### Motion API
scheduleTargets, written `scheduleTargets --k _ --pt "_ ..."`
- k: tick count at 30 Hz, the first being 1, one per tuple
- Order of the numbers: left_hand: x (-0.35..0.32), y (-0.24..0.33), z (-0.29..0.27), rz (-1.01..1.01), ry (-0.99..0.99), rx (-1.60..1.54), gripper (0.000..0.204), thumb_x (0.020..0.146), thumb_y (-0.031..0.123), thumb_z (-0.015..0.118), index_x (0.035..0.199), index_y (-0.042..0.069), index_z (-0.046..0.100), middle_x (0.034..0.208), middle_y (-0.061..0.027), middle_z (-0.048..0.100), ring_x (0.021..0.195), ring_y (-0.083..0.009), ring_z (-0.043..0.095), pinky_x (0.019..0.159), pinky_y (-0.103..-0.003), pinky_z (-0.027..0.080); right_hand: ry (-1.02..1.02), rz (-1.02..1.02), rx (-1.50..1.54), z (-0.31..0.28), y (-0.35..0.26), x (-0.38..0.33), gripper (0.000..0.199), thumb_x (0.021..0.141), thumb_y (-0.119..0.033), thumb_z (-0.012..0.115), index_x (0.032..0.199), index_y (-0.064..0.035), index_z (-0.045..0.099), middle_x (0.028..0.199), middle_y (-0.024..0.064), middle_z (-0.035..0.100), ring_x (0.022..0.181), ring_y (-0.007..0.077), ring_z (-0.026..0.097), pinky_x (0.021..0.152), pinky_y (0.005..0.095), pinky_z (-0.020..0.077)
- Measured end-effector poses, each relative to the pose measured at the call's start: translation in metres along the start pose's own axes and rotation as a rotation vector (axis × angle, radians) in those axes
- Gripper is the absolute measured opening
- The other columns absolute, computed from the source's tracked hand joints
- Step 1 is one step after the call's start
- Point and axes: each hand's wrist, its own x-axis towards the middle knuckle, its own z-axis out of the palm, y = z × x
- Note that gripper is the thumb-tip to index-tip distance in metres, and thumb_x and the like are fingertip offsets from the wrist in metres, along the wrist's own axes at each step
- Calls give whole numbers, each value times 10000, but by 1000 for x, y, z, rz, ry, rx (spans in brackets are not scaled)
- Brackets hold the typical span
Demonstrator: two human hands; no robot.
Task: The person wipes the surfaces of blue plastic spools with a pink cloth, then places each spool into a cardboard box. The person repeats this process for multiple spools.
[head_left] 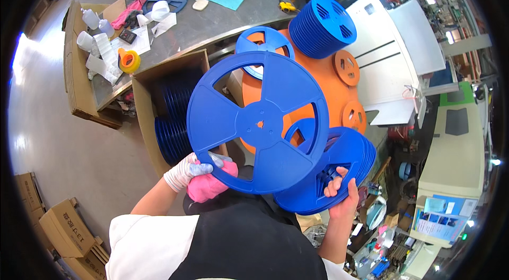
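Note:
My left hand point(183, 170), in a white glove, is closed on the lower left rim of a large blue plastic reel point(214, 113). A bunched pink cloth point(209, 184) is in the same hand, against the reel's edge. My bare right hand point(344, 195) grips a tilted stack of blue reels point(363, 155), its fingers curled through an opening in them. The held reel is raised in front of me and overlaps part of this stack. Behind it, an orange round-topped surface point(321, 89) carries another blue reel point(265, 36).
An open cardboard box point(146, 116) at left holds several dark blue reels point(172, 139). A tall blue reel stack point(323, 25) and orange discs point(346, 68) stand beyond. The grey metal table point(228, 20) bears paper, bottles and an orange tape roll point(129, 61). Cartons point(69, 227) lie lower left.

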Motion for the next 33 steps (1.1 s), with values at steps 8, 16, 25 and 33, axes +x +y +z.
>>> scheduleTargets --k 8,16,25,33 --pt "-6 -4 -19 81 -89 -55 295 807 186 738 1057 31 706 1214 -215 639 1210 -325 558 1094 -431 371 112 -3 13 8 9 -5 467 987 -384 537 1291 -32 498 966 151 672 791 241 646 675 384 556" --pt "-7 -13 -35 153 -153 -46 309 854 215 724 1110 44 695 1263 -214 617 1204 -302 558 1099 -409 368 227 47 -64 17 17 6 403 979 -340 552 1244 -37 560 1314 120 557 1142 281 591 750 435 609" --pt "-52 -9 -60 243 429 25 201 885 112 657 1060 15 669 1086 -97 682 1008 -201 643 985 -342 476 424 90 -138 25 20 17 418 952 -368 592 1250 -75 575 1265 61 542 1129 255 580 780 401 555" --pt "-34 -46 -168 -58 1232 906 204 852 226 575 954 76 668 855 -152 688 795 -333 661 764 -403 523 463 93 -214 35 29 23 479 970 -391 576 1322 -70 530 1381 107 442 1198 311 536 848 390 517"
